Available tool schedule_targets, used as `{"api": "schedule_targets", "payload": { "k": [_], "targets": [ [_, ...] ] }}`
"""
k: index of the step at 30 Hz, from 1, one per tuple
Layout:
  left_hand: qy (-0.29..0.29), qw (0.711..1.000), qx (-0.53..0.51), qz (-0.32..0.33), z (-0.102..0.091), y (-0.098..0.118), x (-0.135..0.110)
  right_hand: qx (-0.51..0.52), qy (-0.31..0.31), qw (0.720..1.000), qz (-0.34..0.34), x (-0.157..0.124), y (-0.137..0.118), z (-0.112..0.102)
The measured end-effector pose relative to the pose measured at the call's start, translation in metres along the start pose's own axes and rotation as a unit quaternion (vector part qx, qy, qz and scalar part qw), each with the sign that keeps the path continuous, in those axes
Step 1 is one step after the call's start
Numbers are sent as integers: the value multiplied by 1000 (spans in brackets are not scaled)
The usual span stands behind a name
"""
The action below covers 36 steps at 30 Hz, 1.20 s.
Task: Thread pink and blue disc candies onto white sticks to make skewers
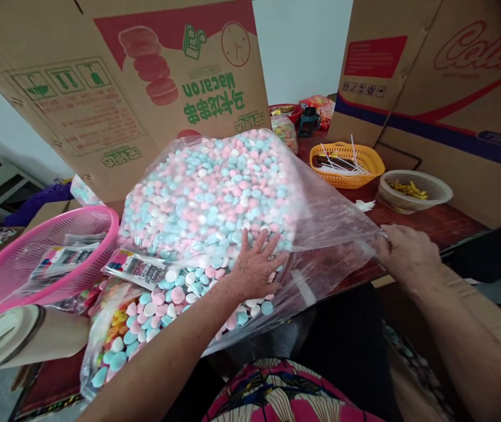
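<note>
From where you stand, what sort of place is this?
Probably a small sweets-packing workshop, perhaps at home: a huge clear bag of pastel candies, printed shipping cartons, and an orange basket of sticks.

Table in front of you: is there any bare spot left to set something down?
One bare patch of table, bordered by the white bowl, the orange basket and the right hand. The left is crowded: candy bag under the left hand, pink basket, printed packet.

pink basket (21, 258), orange basket (348, 179), cardboard box (78, 117)
</note>
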State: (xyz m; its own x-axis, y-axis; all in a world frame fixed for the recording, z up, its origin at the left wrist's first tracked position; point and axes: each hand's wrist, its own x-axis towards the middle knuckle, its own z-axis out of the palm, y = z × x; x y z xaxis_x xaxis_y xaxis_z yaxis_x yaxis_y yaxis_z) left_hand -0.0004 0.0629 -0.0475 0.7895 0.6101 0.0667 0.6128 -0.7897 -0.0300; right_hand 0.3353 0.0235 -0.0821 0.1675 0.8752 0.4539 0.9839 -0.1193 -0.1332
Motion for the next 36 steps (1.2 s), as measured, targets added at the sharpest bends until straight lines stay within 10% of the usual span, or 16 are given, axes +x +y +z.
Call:
{"api": "schedule_targets", "payload": {
  "k": [3,9,13,17,22,29,36],
  "targets": [
    [-5,999,11,36,4,2,-2,127,151,974,-110,-6,-76,3],
    [74,994,79,1,45,-24,16,224,170,934,-221,-7,-190,53],
    [63,993,95,10,39,-36,32,239,217,860,-394,-37,-189,65],
    [6,998,33,48,-3,-35,40,210,34,791,-573,-68,-200,37],
    [19,1000,11,-9,-47,-62,37,164,-159,776,-589,-30,-236,30],
    [83,970,33,-226,-53,-102,-10,177,-153,762,-604,25,-241,27],
    [230,915,-71,-323,-75,-130,10,135,-97,776,-608,6,-261,40]
  ]
}}
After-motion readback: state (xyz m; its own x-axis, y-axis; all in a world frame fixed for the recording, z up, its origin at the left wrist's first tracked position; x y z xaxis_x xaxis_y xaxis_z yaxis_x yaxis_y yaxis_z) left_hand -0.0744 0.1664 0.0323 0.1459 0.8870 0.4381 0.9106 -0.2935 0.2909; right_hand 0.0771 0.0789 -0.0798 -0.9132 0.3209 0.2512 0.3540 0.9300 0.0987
